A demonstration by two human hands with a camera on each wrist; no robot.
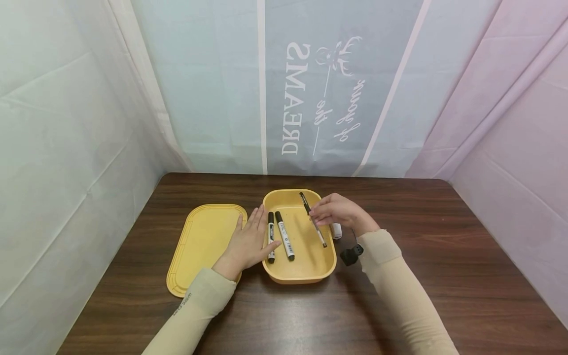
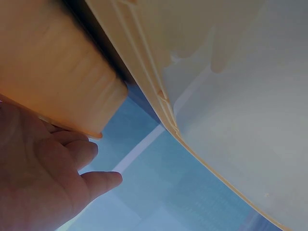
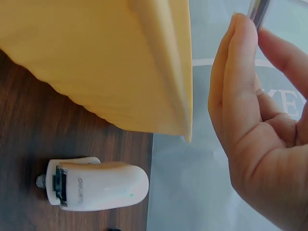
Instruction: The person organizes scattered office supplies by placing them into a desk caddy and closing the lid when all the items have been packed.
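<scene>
The right hand (image 1: 338,211) pinches a thin pen (image 1: 313,220) near its middle, fingers curled round the barrel, over the 2 o'clock part of the yellow tray (image 1: 298,275). The pen runs from about 11 o'clock, near the tray's far rim, down to 5 o'clock, its lower tip inside the tray. In the right wrist view the fingertips (image 3: 239,29) close on the barrel (image 3: 260,10) just beside the tray's outer wall (image 3: 96,62).

The left hand (image 1: 250,242) lies flat, fingers straight and slightly spread, at the tray's 9 o'clock edge; its fingertips reach the rim next to the shorter marker (image 1: 270,236). A longer marker (image 1: 285,242) lies just beside that, at its 3 o'clock, both inside the tray and well apart from the pen.

The lid (image 1: 200,246) lies on the table (image 1: 443,276) at the tray's 9 o'clock, partly under the left hand. A small white object (image 3: 94,186) lies on the table at the tray's 3 o'clock, below the right hand.
</scene>
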